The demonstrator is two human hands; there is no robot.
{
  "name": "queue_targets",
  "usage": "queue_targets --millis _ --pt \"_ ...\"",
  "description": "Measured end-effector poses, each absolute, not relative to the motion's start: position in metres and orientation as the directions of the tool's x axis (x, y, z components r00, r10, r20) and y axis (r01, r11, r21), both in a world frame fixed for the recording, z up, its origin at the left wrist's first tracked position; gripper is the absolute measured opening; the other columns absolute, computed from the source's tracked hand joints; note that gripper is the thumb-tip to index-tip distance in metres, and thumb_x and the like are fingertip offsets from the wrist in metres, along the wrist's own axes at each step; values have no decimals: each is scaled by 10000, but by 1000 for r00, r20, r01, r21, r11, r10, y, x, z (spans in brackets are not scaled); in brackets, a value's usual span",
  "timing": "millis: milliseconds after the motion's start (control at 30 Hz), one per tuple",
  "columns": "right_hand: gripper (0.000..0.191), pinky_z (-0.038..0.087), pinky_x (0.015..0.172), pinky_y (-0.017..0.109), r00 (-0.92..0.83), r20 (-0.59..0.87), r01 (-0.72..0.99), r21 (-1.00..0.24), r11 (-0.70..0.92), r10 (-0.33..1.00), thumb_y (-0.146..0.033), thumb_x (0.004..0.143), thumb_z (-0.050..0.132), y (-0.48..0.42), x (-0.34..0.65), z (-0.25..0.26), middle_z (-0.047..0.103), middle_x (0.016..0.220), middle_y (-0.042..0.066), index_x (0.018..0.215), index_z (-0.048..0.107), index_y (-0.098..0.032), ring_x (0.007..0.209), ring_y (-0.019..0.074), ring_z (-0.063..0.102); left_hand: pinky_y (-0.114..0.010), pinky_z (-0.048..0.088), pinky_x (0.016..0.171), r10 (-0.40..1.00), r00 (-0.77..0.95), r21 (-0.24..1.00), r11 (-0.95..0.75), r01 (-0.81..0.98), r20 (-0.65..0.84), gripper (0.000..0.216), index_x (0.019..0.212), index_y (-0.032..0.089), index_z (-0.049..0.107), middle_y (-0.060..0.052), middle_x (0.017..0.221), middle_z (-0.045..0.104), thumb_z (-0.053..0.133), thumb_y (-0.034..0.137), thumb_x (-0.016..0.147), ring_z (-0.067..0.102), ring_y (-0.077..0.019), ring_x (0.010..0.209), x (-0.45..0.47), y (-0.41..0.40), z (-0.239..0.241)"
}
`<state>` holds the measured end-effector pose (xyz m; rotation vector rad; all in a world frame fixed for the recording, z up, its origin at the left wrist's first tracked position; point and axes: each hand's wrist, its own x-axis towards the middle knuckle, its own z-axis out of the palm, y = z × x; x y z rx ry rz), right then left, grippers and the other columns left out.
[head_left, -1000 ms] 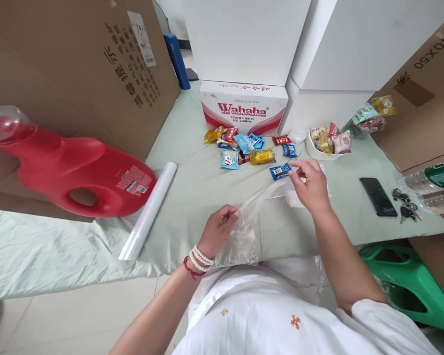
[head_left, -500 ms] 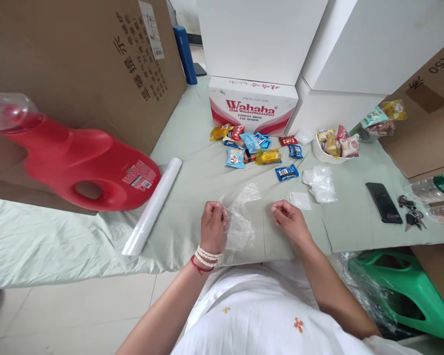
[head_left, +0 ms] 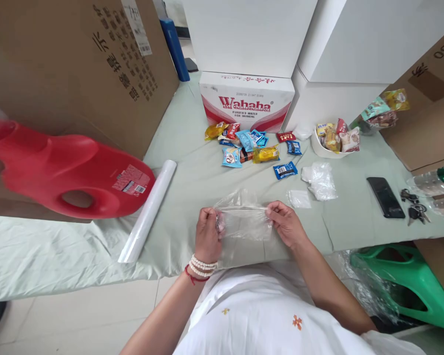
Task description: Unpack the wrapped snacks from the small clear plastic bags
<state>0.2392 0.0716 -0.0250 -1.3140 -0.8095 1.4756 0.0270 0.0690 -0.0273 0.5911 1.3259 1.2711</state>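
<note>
Plastic film (head_left: 246, 224), taut, long axis left-to-right

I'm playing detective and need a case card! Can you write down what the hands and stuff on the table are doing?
Left hand: pinching one side of some clear plastic
Right hand: pinching its other side
Snacks: wrapped packets in front of the Wahaha box
White bowl: holds more packets
Far left: red bottle, white roll
Far right: black phone, keys
</note>
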Motion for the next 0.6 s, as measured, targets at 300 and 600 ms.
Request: queue_targets --millis 300,600 --pt "515 555 780 382 -319 -495 -381 -714 -588 808 -682 716 806 75 256 -13 715 1164 85 738 596 -212 925 246 693 -542 467 997 998 -47 728 68 682 -49 500 999 207 710 -176 1091 726 475 642 924 601 -368 1171 -7 61 -19" --pt "458 358 562 237 -115 -359 -209 -903 -376 926 -522 600 912 90 224 -18 611 672 -46 810 656 -204 573 96 479 -274 332 504 961 96 893 203 401 -261 560 596 222 523 30 493 425 544 711 867 433 -140 491 24 83 -23"
